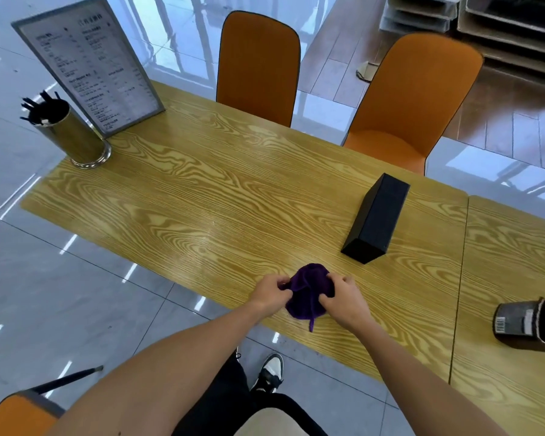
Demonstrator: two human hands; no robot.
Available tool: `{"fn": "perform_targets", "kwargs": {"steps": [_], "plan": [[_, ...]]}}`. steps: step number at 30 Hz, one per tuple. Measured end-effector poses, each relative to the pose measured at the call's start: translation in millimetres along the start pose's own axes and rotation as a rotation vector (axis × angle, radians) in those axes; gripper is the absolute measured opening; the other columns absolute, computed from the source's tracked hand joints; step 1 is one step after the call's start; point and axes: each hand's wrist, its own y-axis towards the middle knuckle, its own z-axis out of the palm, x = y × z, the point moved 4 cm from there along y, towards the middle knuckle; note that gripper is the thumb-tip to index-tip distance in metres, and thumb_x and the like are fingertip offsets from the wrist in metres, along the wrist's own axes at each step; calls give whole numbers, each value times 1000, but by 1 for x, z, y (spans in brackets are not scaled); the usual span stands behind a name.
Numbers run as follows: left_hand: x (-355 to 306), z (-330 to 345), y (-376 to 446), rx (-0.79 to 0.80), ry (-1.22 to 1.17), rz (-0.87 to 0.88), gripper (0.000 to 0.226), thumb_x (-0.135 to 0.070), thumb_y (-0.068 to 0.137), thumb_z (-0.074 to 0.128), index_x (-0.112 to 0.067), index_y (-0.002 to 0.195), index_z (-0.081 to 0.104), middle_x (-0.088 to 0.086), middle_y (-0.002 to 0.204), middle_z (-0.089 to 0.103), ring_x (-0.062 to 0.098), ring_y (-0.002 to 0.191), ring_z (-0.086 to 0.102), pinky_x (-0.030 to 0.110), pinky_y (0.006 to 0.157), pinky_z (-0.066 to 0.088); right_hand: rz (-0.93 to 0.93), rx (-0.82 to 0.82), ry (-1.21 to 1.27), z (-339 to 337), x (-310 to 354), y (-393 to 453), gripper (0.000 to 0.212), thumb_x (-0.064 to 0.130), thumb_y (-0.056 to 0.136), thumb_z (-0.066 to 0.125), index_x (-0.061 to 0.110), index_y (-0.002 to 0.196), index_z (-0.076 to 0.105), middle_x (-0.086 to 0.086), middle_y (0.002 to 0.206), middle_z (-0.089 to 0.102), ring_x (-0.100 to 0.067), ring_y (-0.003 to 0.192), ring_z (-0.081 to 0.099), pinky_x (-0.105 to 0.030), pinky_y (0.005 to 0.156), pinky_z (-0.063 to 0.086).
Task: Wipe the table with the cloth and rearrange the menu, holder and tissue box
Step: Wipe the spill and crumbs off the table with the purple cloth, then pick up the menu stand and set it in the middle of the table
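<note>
Both hands, left (pixel 269 294) and right (pixel 343 302), fingers pinching one purple cloth (pixel 306 294); one menu (pixel 92 64), one holder (pixel 73 133), one tissue box (pixel 376 218).

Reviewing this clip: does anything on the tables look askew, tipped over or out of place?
Yes. The black tissue box lies at an angle mid-table, apart from the menu and holder at the far-left corner. On the adjoining table, a dark container lies tipped on its side. Both hands bunch the purple cloth.

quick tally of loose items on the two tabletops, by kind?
Purple cloth, held by both hands: 1
Framed menu: 1
Metal holder with black sticks: 1
Black tissue box: 1
Dark container lying on the neighbouring table: 1
Total: 5
</note>
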Motion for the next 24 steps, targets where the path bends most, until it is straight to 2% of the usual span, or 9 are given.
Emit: {"fn": "perform_targets", "kwargs": {"steps": [2,4,6,9,15,20,24], "plan": [[-1,-8,1,17,33,-38,34,-16,91,65,-13,124,70,2,121,71,17,110,66,29,95,52,-38,-36,-48,-7,13,3,62,43,88,61,25,145,44,-8,137,47,-27,119,53,-47,95,55],[-6,-19,4,18,58,-67,46,-23,93,65,-9,137,59,6,131,63,19,120,60,25,94,45,-69,-35,-101,-15,30,7,62,43,91,60,25,147,44,-7,143,47,-28,125,51,-46,98,53],[-14,-32,9,12,76,-59,48,-26,94,64,-9,139,57,8,130,62,20,118,60,25,91,46,-110,-14,-150,-21,51,14,64,45,94,58,25,152,40,-6,149,45,-27,132,49,-45,103,50],[-27,-54,14,-16,111,-25,47,-27,95,64,-11,138,58,7,126,63,20,114,61,31,96,49,-173,27,-190,-29,81,23,67,46,95,57,23,156,38,-7,153,45,-27,137,46,-43,109,45],[-46,-107,20,-103,153,16,49,-29,95,63,-14,142,55,7,137,57,21,122,57,31,97,47,-262,110,-265,-38,144,48,73,47,94,60,21,158,35,-9,159,39,-28,143,41,-44,113,42],[-58,-167,29,-222,226,88,54,-34,96,62,-12,144,52,7,146,53,21,134,50,36,109,42,-332,93,-304,-47,209,76,74,47,97,60,18,159,33,-12,161,36,-30,146,38,-44,116,38],[-68,-226,40,-350,283,120,61,-46,95,60,-17,147,48,4,150,50,23,138,46,41,111,42,-371,46,-318,-58,269,99,71,48,97,61,18,157,38,-11,157,43,-30,141,45,-45,112,42]]}}
